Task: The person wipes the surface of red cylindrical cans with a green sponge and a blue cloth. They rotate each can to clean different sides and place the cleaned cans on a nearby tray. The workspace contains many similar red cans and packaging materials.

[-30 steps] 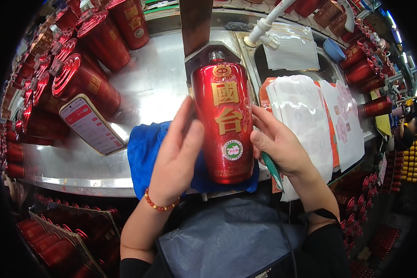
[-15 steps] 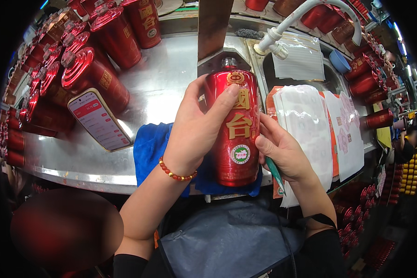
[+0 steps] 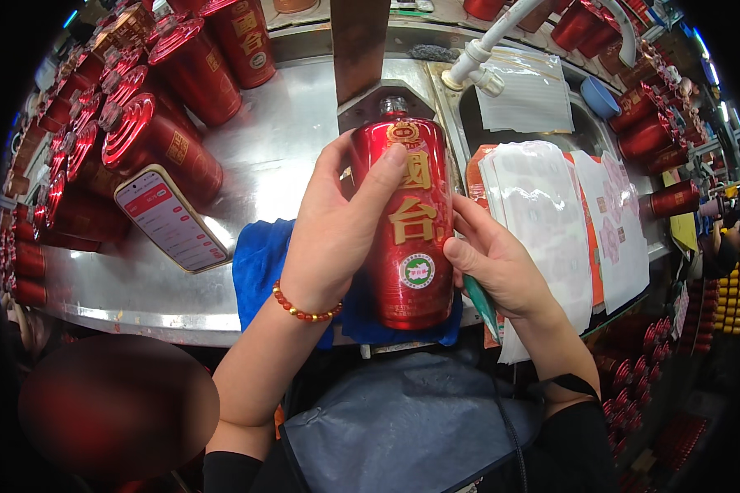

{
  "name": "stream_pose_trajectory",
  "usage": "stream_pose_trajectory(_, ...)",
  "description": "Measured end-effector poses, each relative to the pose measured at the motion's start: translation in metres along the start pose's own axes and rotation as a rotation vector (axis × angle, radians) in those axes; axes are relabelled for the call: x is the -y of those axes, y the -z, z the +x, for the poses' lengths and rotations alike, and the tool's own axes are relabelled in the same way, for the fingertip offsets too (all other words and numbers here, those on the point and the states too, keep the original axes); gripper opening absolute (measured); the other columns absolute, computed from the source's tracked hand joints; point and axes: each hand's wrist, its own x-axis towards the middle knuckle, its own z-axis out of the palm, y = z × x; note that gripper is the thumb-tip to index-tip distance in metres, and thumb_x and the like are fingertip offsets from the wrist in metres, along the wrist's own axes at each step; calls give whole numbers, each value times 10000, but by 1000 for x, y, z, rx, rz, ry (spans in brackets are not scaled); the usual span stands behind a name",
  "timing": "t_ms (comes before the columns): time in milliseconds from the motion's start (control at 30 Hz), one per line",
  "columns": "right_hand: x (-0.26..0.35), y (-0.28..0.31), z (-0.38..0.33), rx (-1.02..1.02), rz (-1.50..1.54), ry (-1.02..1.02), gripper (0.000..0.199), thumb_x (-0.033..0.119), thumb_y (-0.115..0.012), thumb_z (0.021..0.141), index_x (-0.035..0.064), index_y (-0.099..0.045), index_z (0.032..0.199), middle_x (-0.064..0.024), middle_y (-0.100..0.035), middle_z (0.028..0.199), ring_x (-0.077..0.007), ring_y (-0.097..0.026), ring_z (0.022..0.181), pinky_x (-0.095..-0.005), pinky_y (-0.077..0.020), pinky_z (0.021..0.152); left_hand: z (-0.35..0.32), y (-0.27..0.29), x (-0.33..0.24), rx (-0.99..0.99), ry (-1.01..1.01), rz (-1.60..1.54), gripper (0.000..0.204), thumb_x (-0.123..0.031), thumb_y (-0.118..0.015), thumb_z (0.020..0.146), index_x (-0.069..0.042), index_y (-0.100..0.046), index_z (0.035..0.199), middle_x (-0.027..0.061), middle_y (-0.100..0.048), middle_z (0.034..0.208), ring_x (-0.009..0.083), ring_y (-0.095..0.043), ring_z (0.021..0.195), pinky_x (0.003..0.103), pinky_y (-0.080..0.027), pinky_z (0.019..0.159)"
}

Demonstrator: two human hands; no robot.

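Observation:
A red glossy bottle [image 3: 384, 275] with raised gold characters, a round white-and-green emblem and a clear stopper leans back, base toward me, above a blue cloth [image 3: 259, 267]. My left hand [image 3: 337, 209] grips its upper left side, thumb laid across the front. A beaded bracelet circles that wrist. My right hand [image 3: 501, 271] is closed with its fingers and thumb against the bottle's lower right side. A slim green tool [image 3: 481, 306] pokes out below this hand's palm; the rest of it is hidden by the fingers.
Several red bottles crowd the left of the metal table [image 3: 275, 131], beside a propped phone [image 3: 173, 218]. At right lie stacked white label sheets [image 3: 538, 214] near a sink with a white faucet [image 3: 473, 66] and a blue bowl [image 3: 600, 97]. A brown upright board [image 3: 358, 45] stands behind the bottle.
The whole view has shifted slightly, so the bottle and both hands appear a little farther left. Both hands keep the same hold.

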Motion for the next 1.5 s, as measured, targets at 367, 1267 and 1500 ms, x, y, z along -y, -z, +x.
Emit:
stream_pose_trajectory(367,-1,-2,0,-1,19,14,797,249,-708,1015,-36,-254,1606,-176,-513,1434,-182,-621,1216,-319,-515,1036,-2,3,-2,53,18,-16,616,-266,-704,1015,71,-431,1453,133,-631,1300,162,-626,1165,312,-515,1007)
stream_pose_trajectory(1267,-5,-4,-12,-19,-45,16,959,126,-840,888,6,-239,1626,-155,-485,1423,-50,-601,782,-213,-542,707,-64,47,24,231,-71,537,945,-316,-763,957,75,-204,1611,277,-255,1654,371,-207,1569,447,-195,1262)
stream_pose_trajectory(1500,-5,-2,-10,-19,-36,-9,940,146,-835,898,40,-258,1632,-149,-494,1424,-31,-581,780,-191,-507,713,-63,44,21,218,-30,474,894,-239,-726,982,68,-181,1620,244,-280,1653,326,-252,1553,435,-227,1255)
